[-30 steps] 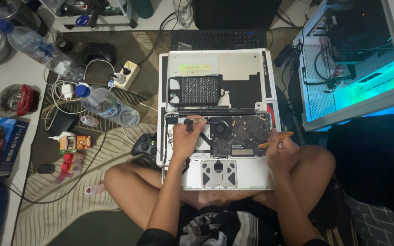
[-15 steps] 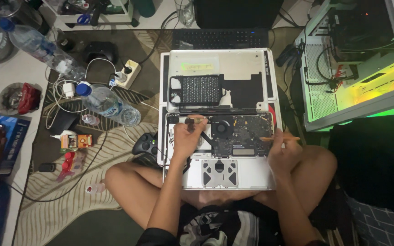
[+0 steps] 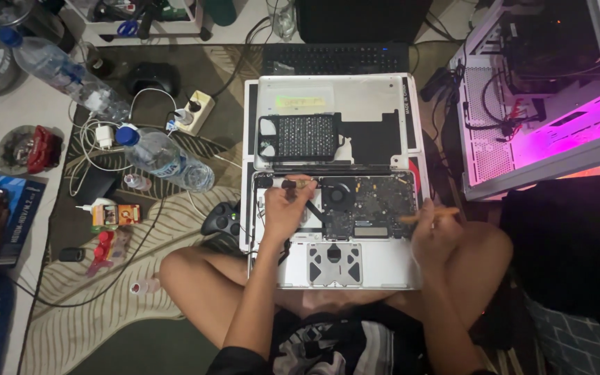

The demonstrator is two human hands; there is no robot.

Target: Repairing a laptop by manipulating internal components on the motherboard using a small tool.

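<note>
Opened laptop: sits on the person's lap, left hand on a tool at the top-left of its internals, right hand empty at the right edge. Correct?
Not quite. The right hand isn't empty: it holds a thin orange stick-like tool. The head view shows it. The rest stands: the opened laptop sits on the lap, and the left hand holds a tool at the top-left of the internals.

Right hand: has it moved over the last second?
Barely. The right hand sits at the right edge of the opened laptop as before, holding a thin stick; against the laptop's edge, no clear shift.
</note>
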